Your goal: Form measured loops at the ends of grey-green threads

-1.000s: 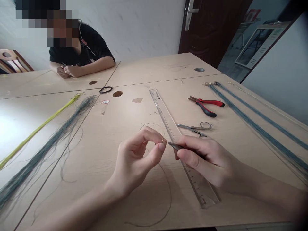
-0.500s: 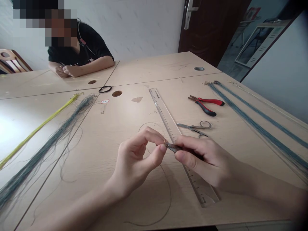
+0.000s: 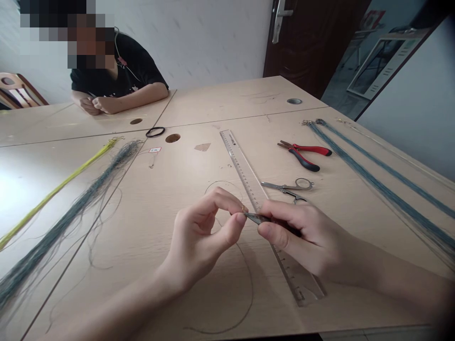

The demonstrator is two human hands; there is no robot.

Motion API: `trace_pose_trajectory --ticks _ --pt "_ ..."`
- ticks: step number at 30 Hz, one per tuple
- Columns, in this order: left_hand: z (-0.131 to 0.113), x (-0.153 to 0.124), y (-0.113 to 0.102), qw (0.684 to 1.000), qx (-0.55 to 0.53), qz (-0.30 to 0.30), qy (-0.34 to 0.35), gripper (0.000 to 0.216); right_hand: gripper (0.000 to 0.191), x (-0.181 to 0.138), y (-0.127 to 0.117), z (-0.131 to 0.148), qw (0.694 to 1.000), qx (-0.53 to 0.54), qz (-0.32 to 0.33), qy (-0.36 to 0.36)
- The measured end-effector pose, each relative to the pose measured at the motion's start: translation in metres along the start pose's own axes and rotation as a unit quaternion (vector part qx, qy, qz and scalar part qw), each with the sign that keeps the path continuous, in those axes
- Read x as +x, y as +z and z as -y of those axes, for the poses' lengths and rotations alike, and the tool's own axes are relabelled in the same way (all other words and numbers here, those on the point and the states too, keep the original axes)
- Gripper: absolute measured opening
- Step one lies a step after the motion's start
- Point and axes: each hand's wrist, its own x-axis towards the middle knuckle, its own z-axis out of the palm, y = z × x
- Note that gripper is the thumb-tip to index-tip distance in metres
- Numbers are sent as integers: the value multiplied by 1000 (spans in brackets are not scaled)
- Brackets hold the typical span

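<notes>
My left hand (image 3: 202,237) pinches a tiny gold-coloured metal fitting (image 3: 244,208) between thumb and forefinger. From that hand a thin dark cord (image 3: 252,279) curves down over the table. Fingers of my right hand (image 3: 309,237) wrap round a pair of pliers (image 3: 256,218), whose narrow metal jaws point left and meet the fitting. Whether the jaws grip it is too small to tell. Beneath my right hand lies a clear plastic ruler (image 3: 243,173), partly covered. Just beyond that hand are small folding scissors (image 3: 284,187).
Red-and-black pliers (image 3: 305,152) lie at the right, beside bundles of blue-green cord (image 3: 359,163). A yellow cord bundle (image 3: 67,182) and a grey-green one (image 3: 71,220) lie left. Behind are a black band (image 3: 155,132) and table holes (image 3: 173,138). Another person (image 3: 138,71) sits across the table.
The pliers' jaws have turned slightly in my right hand, showing a narrower side at the fitting. My left hand stays almost still.
</notes>
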Motion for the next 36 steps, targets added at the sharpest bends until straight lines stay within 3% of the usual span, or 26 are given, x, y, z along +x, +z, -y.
trace_pose_trajectory --ticks 31,36 --pt "-1 0 -1 1000 14 3 2 11 34 -3 1 -8 999 19 -27 -15" --pt "-1 1 0 1000 29 10 -1 11 33 -3 -1 -2 1000 16 1 12"
